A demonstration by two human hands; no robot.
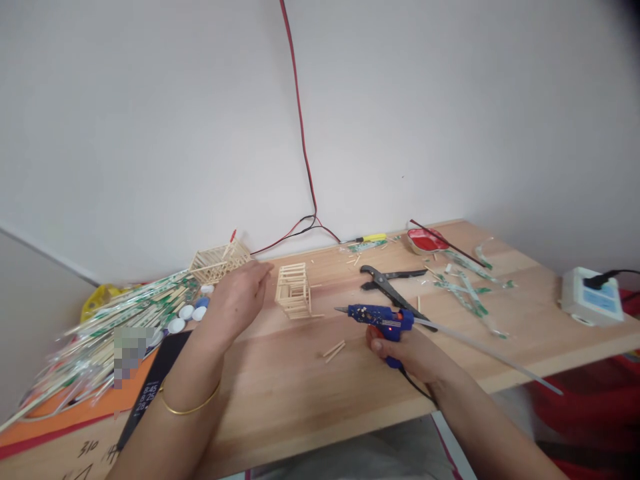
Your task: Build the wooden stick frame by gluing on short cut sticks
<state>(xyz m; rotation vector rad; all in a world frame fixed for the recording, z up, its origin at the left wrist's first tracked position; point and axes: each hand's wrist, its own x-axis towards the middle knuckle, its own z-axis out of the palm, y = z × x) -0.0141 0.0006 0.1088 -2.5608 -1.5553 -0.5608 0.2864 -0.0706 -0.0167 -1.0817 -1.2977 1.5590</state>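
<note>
My right hand (410,350) is wrapped round a blue hot glue gun (377,317), its nozzle pointing left and a small red light showing. A long translucent glue stick (495,350) sticks out of its back. My left hand (243,297) hovers over the left side of the table, its partly visible fingers bent and a little apart, with nothing seen in them. Just right of it stands a small wooden-stick frame (294,291). Behind the left hand is a longer stick frame (220,261) with a red-tipped piece. Short cut sticks (334,350) lie between the hands.
Black-handled cutters (393,290), a yellow screwdriver (374,237) and a red dish (427,240) lie towards the back. Wrapped sticks (120,333), white caps (186,312) and a dark phone (155,387) are at left. A white power socket (593,297) is at right.
</note>
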